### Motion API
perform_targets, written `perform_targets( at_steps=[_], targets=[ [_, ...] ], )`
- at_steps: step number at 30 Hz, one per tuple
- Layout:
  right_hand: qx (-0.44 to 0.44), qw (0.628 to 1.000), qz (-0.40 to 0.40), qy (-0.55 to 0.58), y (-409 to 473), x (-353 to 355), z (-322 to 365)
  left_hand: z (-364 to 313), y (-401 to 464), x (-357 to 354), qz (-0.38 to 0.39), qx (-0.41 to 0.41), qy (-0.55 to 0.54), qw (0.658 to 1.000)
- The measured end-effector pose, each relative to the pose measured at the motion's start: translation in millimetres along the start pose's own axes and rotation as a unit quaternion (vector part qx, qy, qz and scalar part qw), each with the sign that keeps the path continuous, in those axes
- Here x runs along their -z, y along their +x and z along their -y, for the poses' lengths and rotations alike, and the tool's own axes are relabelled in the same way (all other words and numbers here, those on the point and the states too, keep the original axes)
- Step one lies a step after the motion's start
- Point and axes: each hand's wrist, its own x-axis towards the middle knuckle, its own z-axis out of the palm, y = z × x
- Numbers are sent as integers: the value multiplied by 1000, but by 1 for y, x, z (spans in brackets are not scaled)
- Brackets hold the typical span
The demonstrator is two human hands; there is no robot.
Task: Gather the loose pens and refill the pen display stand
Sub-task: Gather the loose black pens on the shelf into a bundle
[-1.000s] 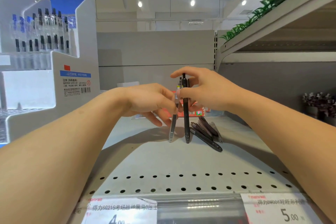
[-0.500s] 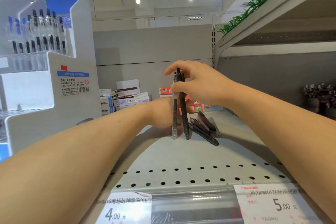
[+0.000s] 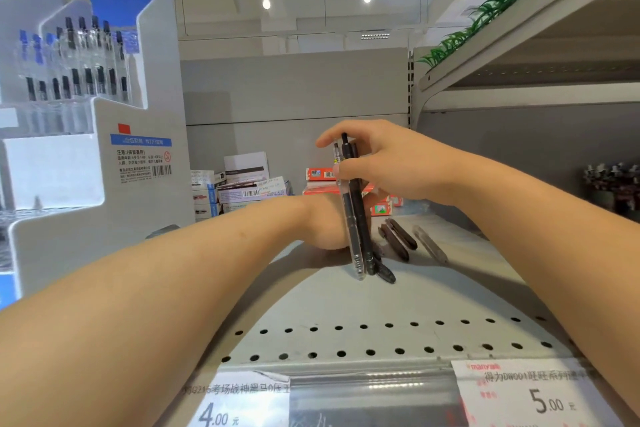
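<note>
The right hand [image 3: 391, 166] holds two pens [image 3: 355, 218] standing up, one clear and one black. Its fingers and thumb are curled around the top part of them, and their tips rest on the shelf [image 3: 346, 305]. The left hand [image 3: 325, 222] reaches past these pens, low on the shelf. The standing pens hide its fingers, so I cannot tell if they are apart or closed on something.

More loose pens [image 3: 398, 236] lie flat on the shelf at about 3 o'clock from the standing ones, just beside them. Two are dark and one is pale. One more dark pen tip [image 3: 384, 272] sticks out right at the foot of the held pair. The pen display stand [image 3: 114, 135] is far over at 9 o'clock, well apart from the hands, with rows of pens already in it.

The step now looks like picking up the next loose pen. To do it well, I think the left hand should take one pen at a time and slide it in beside the two. The right hand should keep all the tips level and all pointing the same way. It should hold the bunch firmly, so none slips out on the way to the stand.
</note>
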Motion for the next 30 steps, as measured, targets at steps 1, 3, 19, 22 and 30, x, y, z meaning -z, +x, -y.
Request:
perform_targets(
  at_steps=[1, 3, 19, 22, 30],
  targets=[
    [-2, 1000, 3, 2, 0, 0, 1, 3, -1, 2, 9, 6, -8, 1000],
    [-13, 1000, 12, 23, -1, -1, 2, 9, -3, 5, 41, 50, -15, 998],
    [-34, 999, -14, -11, 1, 4, -7, 37, -20, 35, -119, 197, -194, 954],
    [-33, 999, -23, 14, 3, 2, -11, 26, -27, 41, -175, 121, -319, 924],
    [-1, 998, -57, 12, 4, 0, -14, 17, -36, 44, -173, 45, -396, 901]
  ],
)
